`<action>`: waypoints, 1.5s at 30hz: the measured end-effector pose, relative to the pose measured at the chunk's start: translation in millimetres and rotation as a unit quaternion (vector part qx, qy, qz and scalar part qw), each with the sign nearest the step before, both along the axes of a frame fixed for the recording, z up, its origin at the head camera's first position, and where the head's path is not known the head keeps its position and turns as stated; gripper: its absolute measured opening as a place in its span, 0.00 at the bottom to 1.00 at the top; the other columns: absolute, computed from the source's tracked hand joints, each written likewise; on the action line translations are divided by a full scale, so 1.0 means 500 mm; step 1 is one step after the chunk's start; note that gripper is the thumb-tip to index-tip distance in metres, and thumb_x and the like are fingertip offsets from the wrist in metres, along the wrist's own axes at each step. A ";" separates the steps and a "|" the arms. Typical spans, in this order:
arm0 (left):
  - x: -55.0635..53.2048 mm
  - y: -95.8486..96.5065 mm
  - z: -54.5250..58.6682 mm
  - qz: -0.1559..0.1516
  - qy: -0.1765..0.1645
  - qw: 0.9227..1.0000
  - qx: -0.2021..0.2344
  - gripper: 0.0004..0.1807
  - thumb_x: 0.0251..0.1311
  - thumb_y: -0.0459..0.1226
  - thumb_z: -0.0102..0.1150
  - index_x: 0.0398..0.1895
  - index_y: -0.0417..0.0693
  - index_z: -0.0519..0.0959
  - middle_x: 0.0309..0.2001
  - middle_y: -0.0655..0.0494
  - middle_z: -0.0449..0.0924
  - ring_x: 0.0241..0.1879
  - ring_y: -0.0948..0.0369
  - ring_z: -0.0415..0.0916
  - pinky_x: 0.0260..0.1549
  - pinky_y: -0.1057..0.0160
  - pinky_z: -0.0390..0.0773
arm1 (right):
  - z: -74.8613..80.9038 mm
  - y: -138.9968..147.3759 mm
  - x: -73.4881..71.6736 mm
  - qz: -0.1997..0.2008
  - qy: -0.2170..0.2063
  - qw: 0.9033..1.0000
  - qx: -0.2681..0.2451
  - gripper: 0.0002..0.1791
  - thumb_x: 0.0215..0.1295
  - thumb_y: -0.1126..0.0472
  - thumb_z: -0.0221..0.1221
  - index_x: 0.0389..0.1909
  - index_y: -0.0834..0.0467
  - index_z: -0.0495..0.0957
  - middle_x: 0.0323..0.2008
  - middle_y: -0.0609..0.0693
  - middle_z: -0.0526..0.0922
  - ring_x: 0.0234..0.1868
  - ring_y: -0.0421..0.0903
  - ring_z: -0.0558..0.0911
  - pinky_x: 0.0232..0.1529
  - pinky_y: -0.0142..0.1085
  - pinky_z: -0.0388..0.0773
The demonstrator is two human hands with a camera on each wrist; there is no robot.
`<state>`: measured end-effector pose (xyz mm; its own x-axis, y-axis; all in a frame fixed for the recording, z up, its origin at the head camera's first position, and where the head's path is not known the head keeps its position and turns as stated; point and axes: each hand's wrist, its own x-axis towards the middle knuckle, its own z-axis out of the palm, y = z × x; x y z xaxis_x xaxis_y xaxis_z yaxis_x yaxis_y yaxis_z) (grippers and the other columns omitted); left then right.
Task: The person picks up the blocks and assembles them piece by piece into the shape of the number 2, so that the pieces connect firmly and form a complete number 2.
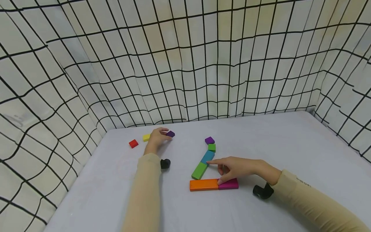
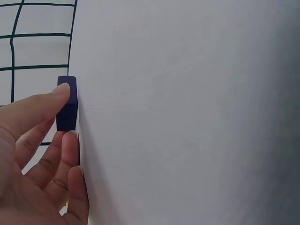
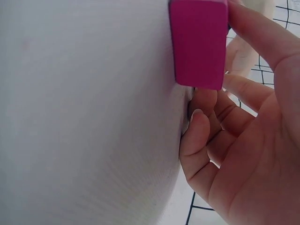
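My left hand is at the far left of the table, pinching a dark purple block between thumb and fingers, close to the white surface. In the middle, my right hand reaches over a row of blocks. Its index finger touches where the blue block meets the long green block. The right thumb rests on the magenta block, which adjoins the orange block end to end. Beyond the blue block lie a small green block and another purple block.
Left of my left hand lie a yellow block, partly covered by it, and a red block. Black netting over white cloth encloses the table at the back and sides. Dark wrist devices sit under both forearms.
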<state>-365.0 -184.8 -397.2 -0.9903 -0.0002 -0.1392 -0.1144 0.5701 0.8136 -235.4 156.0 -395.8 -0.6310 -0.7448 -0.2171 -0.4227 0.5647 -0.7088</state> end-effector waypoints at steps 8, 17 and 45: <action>0.003 -0.001 0.007 0.013 -0.002 1.000 -0.016 0.25 0.66 0.29 0.63 0.67 0.38 0.75 0.64 0.37 0.74 0.64 0.46 0.69 0.65 0.51 0.68 | 0.008 -0.001 -0.003 0.005 0.005 1.000 -0.001 0.42 0.66 0.55 0.70 0.77 0.58 0.63 0.32 0.43 0.74 0.32 0.39 0.72 0.33 0.31 0.66; 0.001 -0.002 0.009 0.010 -0.004 1.000 -0.025 0.26 0.67 0.30 0.63 0.67 0.38 0.75 0.66 0.36 0.72 0.66 0.44 0.67 0.68 0.48 0.65 | 0.007 -0.003 -0.005 0.002 0.009 1.000 0.009 0.43 0.65 0.54 0.70 0.78 0.56 0.63 0.32 0.42 0.75 0.31 0.39 0.72 0.33 0.30 0.67; 0.013 0.000 0.023 -0.046 0.027 0.997 -0.048 0.24 0.67 0.29 0.62 0.67 0.38 0.76 0.68 0.38 0.72 0.62 0.46 0.68 0.63 0.48 0.69 | -0.002 0.000 0.001 0.000 -0.001 1.000 -0.009 0.42 0.65 0.56 0.70 0.77 0.58 0.63 0.32 0.43 0.74 0.30 0.39 0.71 0.32 0.30 0.65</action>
